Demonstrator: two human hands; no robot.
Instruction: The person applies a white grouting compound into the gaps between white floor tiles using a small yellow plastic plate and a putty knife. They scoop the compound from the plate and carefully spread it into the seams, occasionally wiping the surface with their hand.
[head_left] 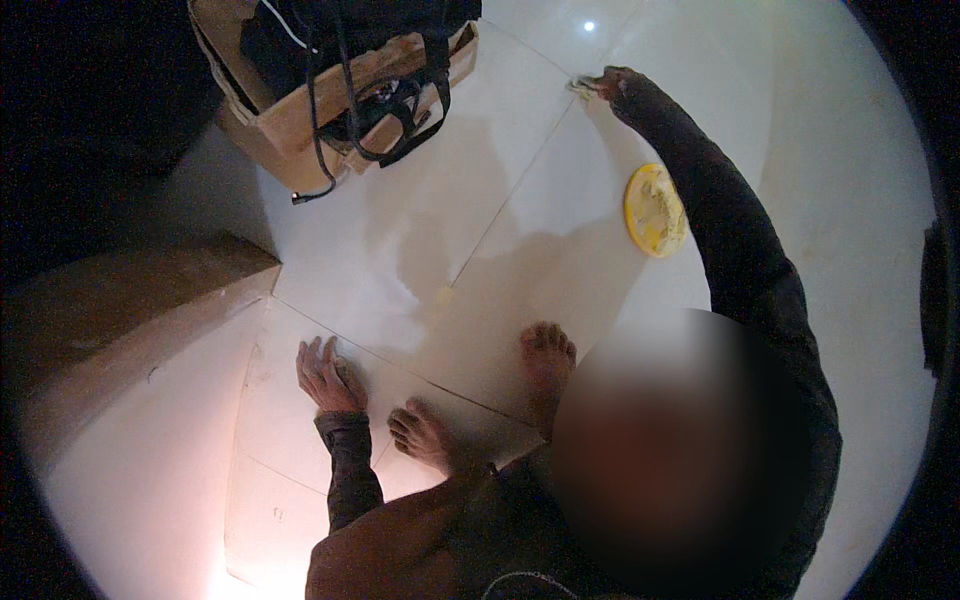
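Observation:
My left hand [332, 377] rests on the pale tiled floor at lower left, beside my bare foot [420, 436]. Its fingers are spread and nothing shows in them. Far off at the upper right, my right hand [614, 84] reaches down to a tile joint, fingers closed on a small whitish-grey piece [583, 88] that touches the floor. Its kind is too small to make out. Near my right forearm lies a round yellow lid [630, 215], smeared with cream-coloured paste [656, 212]; the sleeve hides part of its right side.
A cardboard box [290, 150] with black cables [345, 100] and dark items stands at upper left. One cable hangs over its side to the floor. A brown-topped ledge [150, 300] juts in from the left. Thin joints [510, 190] run between the floor tiles.

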